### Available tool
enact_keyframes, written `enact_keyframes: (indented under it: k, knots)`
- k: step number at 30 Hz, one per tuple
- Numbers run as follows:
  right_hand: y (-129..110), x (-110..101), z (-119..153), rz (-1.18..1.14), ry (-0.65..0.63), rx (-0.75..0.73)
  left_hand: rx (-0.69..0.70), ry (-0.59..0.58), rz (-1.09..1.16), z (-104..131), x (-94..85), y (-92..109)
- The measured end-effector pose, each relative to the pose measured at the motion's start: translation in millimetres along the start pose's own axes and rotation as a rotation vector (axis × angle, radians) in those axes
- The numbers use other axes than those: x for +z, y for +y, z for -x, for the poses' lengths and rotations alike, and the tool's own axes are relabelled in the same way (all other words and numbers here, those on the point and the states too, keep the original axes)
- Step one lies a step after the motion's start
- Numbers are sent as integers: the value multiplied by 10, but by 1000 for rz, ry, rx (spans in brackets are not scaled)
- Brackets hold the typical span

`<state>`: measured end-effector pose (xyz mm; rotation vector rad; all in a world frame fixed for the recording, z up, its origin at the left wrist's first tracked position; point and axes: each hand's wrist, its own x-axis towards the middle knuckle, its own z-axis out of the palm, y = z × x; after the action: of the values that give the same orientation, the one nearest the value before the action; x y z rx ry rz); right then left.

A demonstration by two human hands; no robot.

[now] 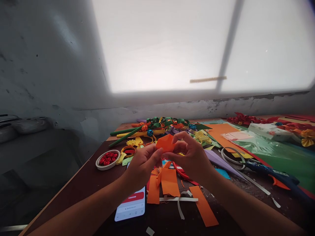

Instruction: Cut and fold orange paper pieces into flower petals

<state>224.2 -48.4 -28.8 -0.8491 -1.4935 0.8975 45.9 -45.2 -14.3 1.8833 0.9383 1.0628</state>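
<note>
Both hands hold one small folded piece of orange paper (pixel 164 143) above the middle of the table. My left hand (pixel 144 160) pinches its left edge between thumb and fingers. On the other side, my right hand (pixel 188 154) grips the right edge with thumb and curled fingers. Below the hands lie cut orange paper strips (pixel 170 183), some overlapping, with another orange strip (pixel 204 206) apart to the right. Thin white paper strips (pixel 179 199) lie among them. A lit phone (pixel 131 205) rests partly under my left forearm.
A roll of tape (pixel 98 162) holding small red paper pieces stands at left. Green paper rolls (pixel 128 136) and paper chains (pixel 164 122) pile up at the back. At right are a dark blue glue gun (pixel 273 173), an orange sheet (pixel 219 132) and green sheets in plastic (pixel 278 154).
</note>
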Motion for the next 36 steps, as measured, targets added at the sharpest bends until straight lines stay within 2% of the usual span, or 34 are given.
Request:
enact_keyframes:
  k: [3,6,8,13,15,22,28,36]
  knots:
    - [-8,-2,11,-76,34,2,6,-25,58,13,0,-7]
    - [-8,-21,23,-120,-1,-11,-6,-22,53,23,-5,-16]
    - [-3,-49,22,-53,-33,-41,-7,-13,45,21,-14,-18]
    - [-7,-121,-13,201,-121,-257,2,-14,103,0,-37,-4]
    - [-21,-120,-21,245,-133,-283,-6,-31,136,-3,-41,-2]
    - [-22,-40,8,303,-48,-117,-34,-31,132,-3,-11,2]
    - [31,-22,16,163,-66,-63,-5,-14,150,3,4,33]
    - [14,-8,16,17,0,46,-27,-33,182,20,9,36]
